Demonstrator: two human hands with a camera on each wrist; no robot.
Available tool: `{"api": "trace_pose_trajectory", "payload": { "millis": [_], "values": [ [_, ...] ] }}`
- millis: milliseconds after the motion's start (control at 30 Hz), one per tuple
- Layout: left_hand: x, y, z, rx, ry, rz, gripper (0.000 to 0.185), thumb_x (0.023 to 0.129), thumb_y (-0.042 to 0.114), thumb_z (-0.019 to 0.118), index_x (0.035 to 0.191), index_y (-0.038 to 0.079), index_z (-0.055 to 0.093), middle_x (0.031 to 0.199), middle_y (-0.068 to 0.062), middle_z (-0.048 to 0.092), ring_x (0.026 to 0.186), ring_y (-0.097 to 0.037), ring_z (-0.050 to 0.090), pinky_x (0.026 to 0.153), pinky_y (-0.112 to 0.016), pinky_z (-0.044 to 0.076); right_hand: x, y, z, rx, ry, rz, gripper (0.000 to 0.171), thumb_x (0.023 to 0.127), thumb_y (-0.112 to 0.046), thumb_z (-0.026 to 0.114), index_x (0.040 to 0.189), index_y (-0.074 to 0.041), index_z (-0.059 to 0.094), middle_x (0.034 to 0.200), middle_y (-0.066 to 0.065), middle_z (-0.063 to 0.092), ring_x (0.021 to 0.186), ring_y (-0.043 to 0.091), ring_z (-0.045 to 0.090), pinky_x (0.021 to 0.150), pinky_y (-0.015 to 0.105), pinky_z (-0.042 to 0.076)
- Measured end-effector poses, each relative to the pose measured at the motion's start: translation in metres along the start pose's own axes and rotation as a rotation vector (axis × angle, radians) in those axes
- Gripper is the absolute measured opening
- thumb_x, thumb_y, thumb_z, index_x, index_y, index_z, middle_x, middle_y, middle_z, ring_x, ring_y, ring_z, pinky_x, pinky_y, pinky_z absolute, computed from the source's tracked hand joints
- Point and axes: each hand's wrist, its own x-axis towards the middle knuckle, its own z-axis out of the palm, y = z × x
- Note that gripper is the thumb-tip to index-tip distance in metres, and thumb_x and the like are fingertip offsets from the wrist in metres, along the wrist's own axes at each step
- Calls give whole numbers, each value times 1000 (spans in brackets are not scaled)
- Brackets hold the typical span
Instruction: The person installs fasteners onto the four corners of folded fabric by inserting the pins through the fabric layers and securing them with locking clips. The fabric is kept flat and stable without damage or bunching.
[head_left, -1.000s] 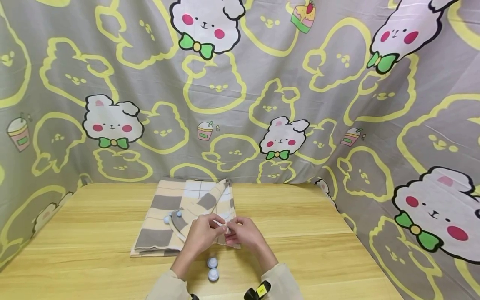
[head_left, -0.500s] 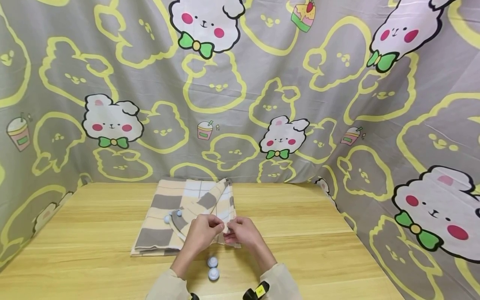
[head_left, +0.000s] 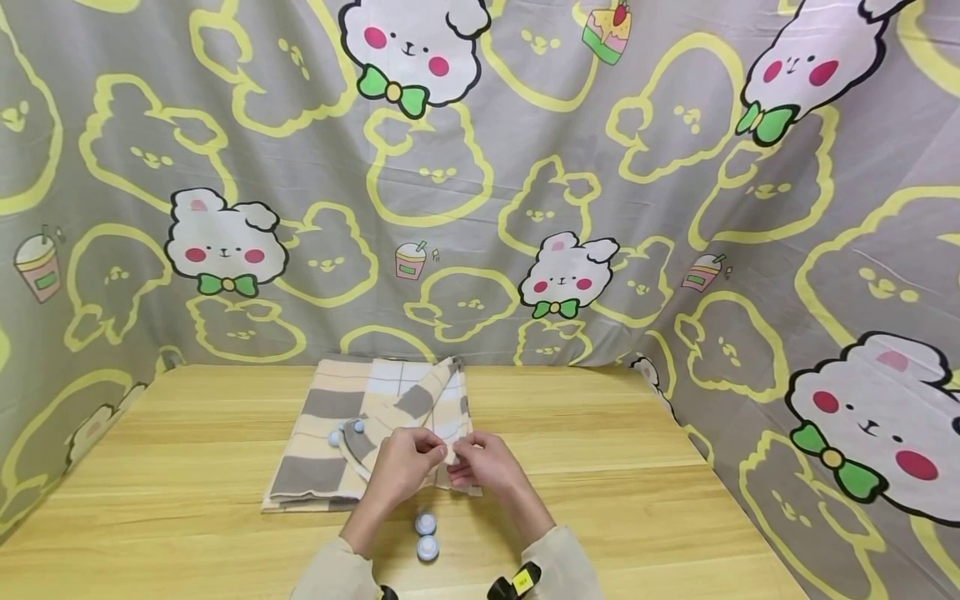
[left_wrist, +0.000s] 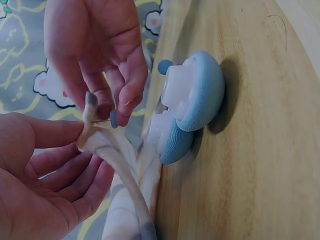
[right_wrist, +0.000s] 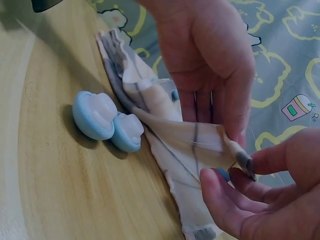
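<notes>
A folded plaid blanket in beige, grey and white lies on the table. My left hand pinches its raised edge between thumb and fingers. Opposite it, my right hand holds a small blue-headed pin by the grey-tipped corner. In the left wrist view, the thin shaft runs from the blue head to the cloth; the fold partly hides it. Two pale-blue mushroom-shaped clips with white undersides, the upper clip and the lower clip, lie side by side in front of the hands.
Two more light-blue knobs, the left knob and the right knob, sit on the blanket's turned-back flap. The wooden table is enclosed by a grey patterned curtain at the back and sides.
The left fingertips have drawn slightly left from the right ones, and pale cloth shows between them. The right hand, blanket and mushroom clips stay almost in place.
</notes>
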Motion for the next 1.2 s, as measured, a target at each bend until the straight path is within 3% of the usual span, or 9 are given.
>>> {"api": "trace_pose_trajectory", "payload": {
  "millis": [400,733,1200],
  "values": [
    [0,3,-5,-16,12,-18,8,91,9,71,85,9,76,76,1,74,68,-9,62,62,-28,48,0,-2,-4,-24,-62,6,29,103,-18,55,106,9,64,85,17,73,69,16,70,71,37,62],
    [0,3,-5,-8,22,-15,8,90,10,72,84,10,77,76,1,74,69,-9,61,63,-30,48,1,-2,-5,-21,-76,6,23,101,-17,58,94,4,63,87,17,73,71,15,70,72,34,61],
    [1,1,-6,3,31,-22,8,91,10,71,87,9,78,77,0,74,70,-9,62,64,-31,48,1,-3,-4,-14,-73,-7,21,101,-14,60,98,6,64,84,13,71,70,14,68,72,33,61]
  ]
}}
